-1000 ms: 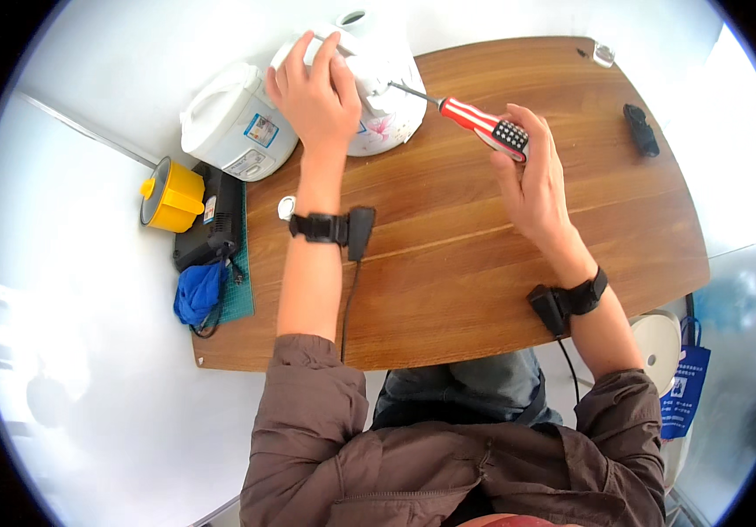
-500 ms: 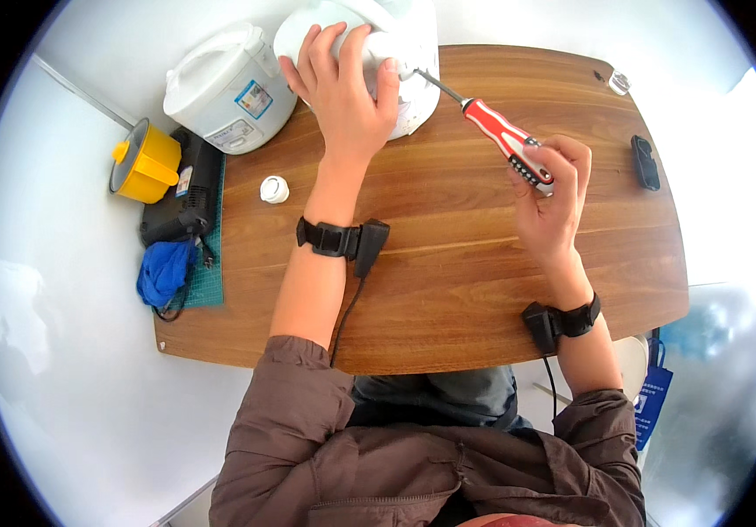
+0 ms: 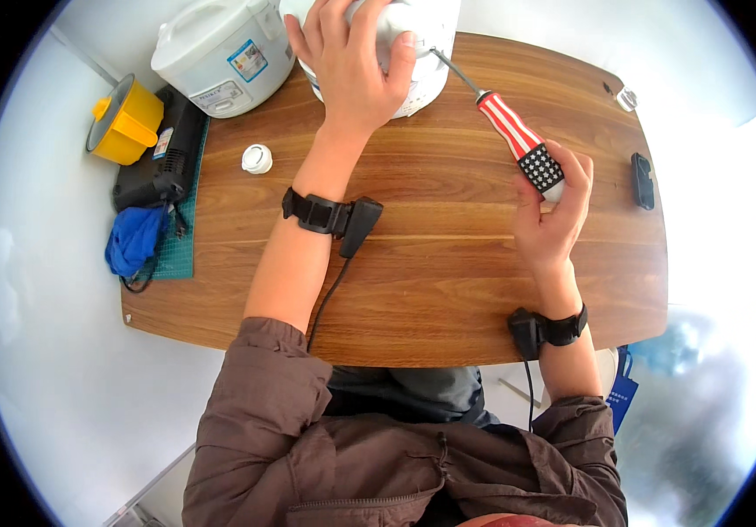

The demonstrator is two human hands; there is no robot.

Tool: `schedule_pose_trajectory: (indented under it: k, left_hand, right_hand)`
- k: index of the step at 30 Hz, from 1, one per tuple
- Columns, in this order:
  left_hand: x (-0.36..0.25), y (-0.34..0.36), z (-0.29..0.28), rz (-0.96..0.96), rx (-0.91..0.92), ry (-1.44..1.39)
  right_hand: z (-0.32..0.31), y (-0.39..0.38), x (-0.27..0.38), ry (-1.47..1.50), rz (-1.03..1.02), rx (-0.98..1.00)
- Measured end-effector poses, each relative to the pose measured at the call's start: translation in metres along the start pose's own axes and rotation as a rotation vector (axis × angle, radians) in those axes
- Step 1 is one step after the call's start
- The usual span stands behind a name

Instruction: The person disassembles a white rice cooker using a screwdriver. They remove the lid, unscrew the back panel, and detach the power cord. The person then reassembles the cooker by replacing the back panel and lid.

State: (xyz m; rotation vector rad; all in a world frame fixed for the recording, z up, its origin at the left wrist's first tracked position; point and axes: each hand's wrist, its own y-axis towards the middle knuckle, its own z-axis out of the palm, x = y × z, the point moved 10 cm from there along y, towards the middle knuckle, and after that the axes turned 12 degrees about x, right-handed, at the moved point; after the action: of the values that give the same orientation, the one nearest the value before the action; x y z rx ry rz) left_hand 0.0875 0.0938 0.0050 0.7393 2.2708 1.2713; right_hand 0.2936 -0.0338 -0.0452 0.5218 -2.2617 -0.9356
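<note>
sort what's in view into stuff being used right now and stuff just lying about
In use:
screwdriver, in the right hand
white appliance, under the left hand

Apparently just lying about:
rice cooker
yellow container
black vented device
blue cloth
green mat
white round piece (role unclear)
dark object at right

Wears a dark brown jacket of thin, crinkly cloth, with a zip line slanting across the front. Has a loose brown left sleeve and a loose brown right sleeve, bunched up near the elbows. Shows a bare left hand and a bare right hand. Wears a flat black strap near the left wrist, with a black wedge-shaped box and a thin black cable. Has a matching black strap, box and cable near the right wrist. Wears dark grey-blue trousers.
</note>
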Motion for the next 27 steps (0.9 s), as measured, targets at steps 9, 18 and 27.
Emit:
schedule_pose_trajectory:
  k: [9, 18, 27]
  left_hand:
    - [-0.001, 0.001, 0.0, -0.009, 0.018, 0.024]
    - [0.002, -0.003, -0.001, -0.01, -0.011, 0.011]
    - [0.004, -0.003, 0.003, -0.003, -0.012, 0.0]
  right_hand:
    - [0.009, -0.017, -0.033, 0.206, 0.286, 0.161]
    - [0.004, -0.006, -0.007, 0.006, 0.084, 0.059]
    - [0.004, -0.009, -0.015, 0.073, 0.118, 0.007]
